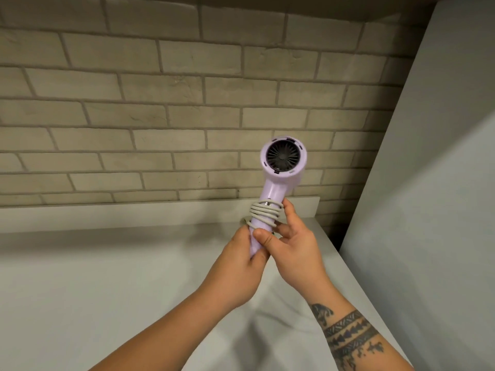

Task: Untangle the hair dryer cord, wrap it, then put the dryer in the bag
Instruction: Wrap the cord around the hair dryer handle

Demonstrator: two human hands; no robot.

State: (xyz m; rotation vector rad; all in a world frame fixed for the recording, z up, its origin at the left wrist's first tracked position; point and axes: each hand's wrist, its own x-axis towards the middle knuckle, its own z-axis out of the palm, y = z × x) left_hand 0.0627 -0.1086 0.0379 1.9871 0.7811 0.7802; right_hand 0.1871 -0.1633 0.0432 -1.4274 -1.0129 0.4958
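presently, item one: lilac hair dryer (pixel 276 183), held nearly upright in the air above the white tabletop (pixel 107 277), touching only the hands; its dark rear grille faces the camera. item two: grey cord (pixel 265 213), wound in several tight coils round the upper handle, just below the barrel. item three: left hand (pixel 238 261), fingers curled round the bottom end of the handle, gripping it. item four: right hand (pixel 294 247), thumb pressed across the handle under the coils, index finger lying up along the coils' right side, other fingers curled behind; it pinches handle and cord. banded tattoo (pixel 348 333) on the right forearm. backdrop: pale brick wall (pixel 134 103); plain grey panel (pixel 428 183) at right.
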